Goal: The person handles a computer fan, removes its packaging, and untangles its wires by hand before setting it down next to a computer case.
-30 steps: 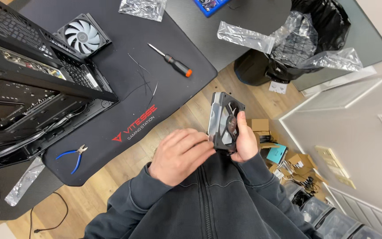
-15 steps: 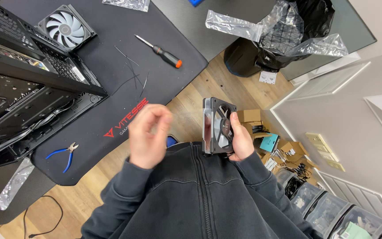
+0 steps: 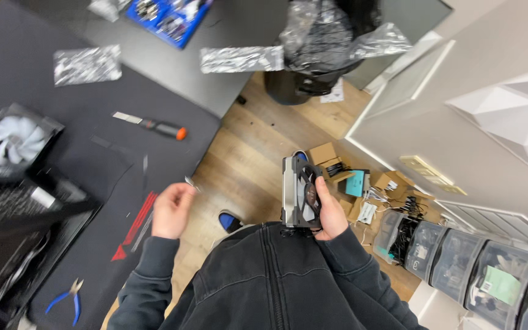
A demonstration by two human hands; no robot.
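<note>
– What did the right hand (image 3: 329, 215) have?
– A square black computer fan with a pale side band (image 3: 299, 191), held upright on edge just in front of the dark zipped jacket (image 3: 276, 275), above the wooden floor (image 3: 245, 159); its fingers were wrapped around the frame, thumb on the face.

– And the left hand (image 3: 171, 209)?
– It was raised over the edge of the black bench mat (image 3: 62, 91), fingers curled and pressed together on a tiny pale scrap (image 3: 191, 182); blur hid what it was.

– What lay nearby?
– A screwdriver with a black and orange handle (image 3: 154, 127), a second white-bladed fan (image 3: 14, 138), blue-handled pliers (image 3: 65, 299) and clear plastic bags (image 3: 87, 64)
</note>
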